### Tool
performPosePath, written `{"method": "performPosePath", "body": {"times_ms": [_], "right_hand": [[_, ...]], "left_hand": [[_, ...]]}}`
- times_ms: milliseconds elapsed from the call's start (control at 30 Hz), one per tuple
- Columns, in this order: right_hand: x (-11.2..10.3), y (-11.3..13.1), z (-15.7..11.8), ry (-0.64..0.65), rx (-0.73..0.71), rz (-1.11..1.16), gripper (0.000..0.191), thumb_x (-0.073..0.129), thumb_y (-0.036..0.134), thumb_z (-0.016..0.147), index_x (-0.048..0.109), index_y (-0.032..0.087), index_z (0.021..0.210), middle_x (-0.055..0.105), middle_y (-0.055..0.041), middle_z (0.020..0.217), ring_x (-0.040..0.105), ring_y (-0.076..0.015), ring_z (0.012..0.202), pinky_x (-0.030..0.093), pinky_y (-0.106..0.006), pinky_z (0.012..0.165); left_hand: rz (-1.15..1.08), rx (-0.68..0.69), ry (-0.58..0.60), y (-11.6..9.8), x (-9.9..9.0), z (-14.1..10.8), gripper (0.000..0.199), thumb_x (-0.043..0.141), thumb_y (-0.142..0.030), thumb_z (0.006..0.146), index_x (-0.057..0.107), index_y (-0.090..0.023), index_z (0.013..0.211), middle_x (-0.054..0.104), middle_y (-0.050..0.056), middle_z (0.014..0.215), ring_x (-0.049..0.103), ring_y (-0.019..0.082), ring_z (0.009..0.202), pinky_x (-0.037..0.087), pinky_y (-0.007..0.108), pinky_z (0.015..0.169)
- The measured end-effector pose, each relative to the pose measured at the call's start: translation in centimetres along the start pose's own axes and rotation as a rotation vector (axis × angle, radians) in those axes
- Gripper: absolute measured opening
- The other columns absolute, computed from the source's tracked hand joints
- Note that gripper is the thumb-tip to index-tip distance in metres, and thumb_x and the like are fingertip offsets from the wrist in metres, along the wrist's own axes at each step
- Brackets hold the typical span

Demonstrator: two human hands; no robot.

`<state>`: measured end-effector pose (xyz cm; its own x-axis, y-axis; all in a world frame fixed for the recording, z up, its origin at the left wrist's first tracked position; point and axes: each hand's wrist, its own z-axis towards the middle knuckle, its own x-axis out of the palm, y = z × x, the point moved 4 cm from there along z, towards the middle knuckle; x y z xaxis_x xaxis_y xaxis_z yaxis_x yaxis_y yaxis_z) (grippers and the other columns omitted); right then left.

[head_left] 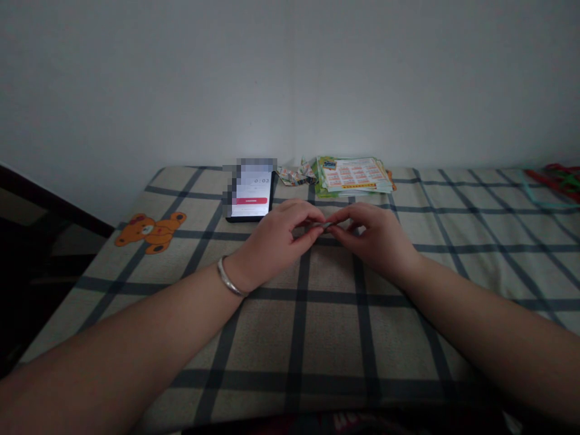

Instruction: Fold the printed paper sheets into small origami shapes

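My left hand [290, 228], with a silver bangle on its wrist, and my right hand [374, 232] meet low over the checked cloth, fingertips almost touching. Each is closed in a pinch between thumb and fingers. A small, thin, greyish edge [327, 226] shows where the fingertips come together; most of it is hidden, and its kind cannot be made out. Just behind my left hand lies a phone [251, 190] with a lit screen showing a timer. Beyond the fingertips are folded, printed paper pieces [295, 175] and a stack of printed leaflets [353, 174].
A checked cloth [254, 350] covers the table, which meets a pale wall at the back. An orange bear figure [151, 231] lies flat at the left. Red and green items [559, 181] sit at the far right, and a dark frame [54, 199] stands beyond the left edge.
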<state>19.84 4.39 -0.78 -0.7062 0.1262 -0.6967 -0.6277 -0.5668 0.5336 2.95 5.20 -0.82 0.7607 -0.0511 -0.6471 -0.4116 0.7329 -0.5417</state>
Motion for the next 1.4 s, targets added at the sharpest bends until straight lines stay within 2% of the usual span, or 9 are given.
{"method": "performPosePath", "body": {"times_ms": [133, 267, 467, 867, 1133, 1400], "right_hand": [[0.0, 0.8, -0.3, 0.037, -0.166, -0.208, 0.01, 0.063, 0.025, 0.088, 0.071, 0.02, 0.092, 0.072, -0.0052, 0.087, 0.063, -0.0194, 0.08, 0.047, -0.032, 0.072], [0.0, 1.1, -0.3, 0.069, -0.191, -0.265, 0.012, 0.06, 0.027, 0.09, 0.071, 0.021, 0.092, 0.073, -0.0062, 0.089, 0.063, -0.0216, 0.086, 0.047, -0.034, 0.076], [0.2, 1.6, -0.5, 0.13, -0.248, -0.323, 0.016, 0.058, 0.029, 0.092, 0.071, 0.021, 0.093, 0.074, -0.0066, 0.093, 0.064, -0.0218, 0.086, 0.046, -0.033, 0.073], [0.3, 1.5, -0.4, 0.146, -0.165, -0.153, 0.012, 0.059, 0.021, 0.088, 0.071, 0.018, 0.089, 0.07, -0.0058, 0.089, 0.064, -0.0168, 0.077, 0.047, -0.027, 0.066], [0.2, 1.3, -0.7, 0.099, -0.21, -0.144, 0.013, 0.06, 0.021, 0.089, 0.071, 0.017, 0.091, 0.071, -0.0065, 0.091, 0.066, -0.0174, 0.08, 0.049, -0.028, 0.069], [0.2, 0.7, -0.4, 0.116, -0.1, -0.049, 0.011, 0.062, 0.021, 0.086, 0.072, 0.018, 0.091, 0.07, -0.0038, 0.09, 0.064, -0.0135, 0.073, 0.048, -0.024, 0.063]], "left_hand": [[0.087, 0.081, 0.027, -0.7, -0.1, 0.0, 0.007, 0.058, -0.013, 0.088, 0.062, -0.019, 0.09, 0.064, 0.001, 0.092, 0.06, 0.015, 0.093, 0.049, 0.03, 0.086], [0.116, 0.084, 0.027, -0.9, -0.1, -0.1, 0.008, 0.056, -0.011, 0.087, 0.059, -0.018, 0.087, 0.063, 0.002, 0.092, 0.059, 0.015, 0.092, 0.049, 0.03, 0.084], [0.16, 0.079, 0.037, -0.9, 0.2, -0.2, 0.011, 0.055, -0.007, 0.078, 0.054, -0.018, 0.082, 0.058, 0.002, 0.088, 0.056, 0.016, 0.086, 0.047, 0.029, 0.078], [0.055, 0.021, 0.073, -0.6, 0.3, 0.0, 0.014, 0.055, -0.004, 0.075, 0.052, -0.018, 0.076, 0.054, 0.0, 0.084, 0.053, 0.013, 0.081, 0.045, 0.026, 0.072], [-0.015, -0.027, 0.029, -0.5, 0.0, 0.1, 0.012, 0.056, -0.004, 0.072, 0.055, -0.016, 0.074, 0.054, 0.0, 0.081, 0.053, 0.012, 0.079, 0.049, 0.024, 0.07], [-0.081, -0.111, 0.067, 0.2, 0.1, 0.1, 0.011, 0.054, -0.006, 0.072, 0.054, -0.017, 0.074, 0.054, -0.001, 0.08, 0.053, 0.011, 0.074, 0.048, 0.023, 0.065]]}}
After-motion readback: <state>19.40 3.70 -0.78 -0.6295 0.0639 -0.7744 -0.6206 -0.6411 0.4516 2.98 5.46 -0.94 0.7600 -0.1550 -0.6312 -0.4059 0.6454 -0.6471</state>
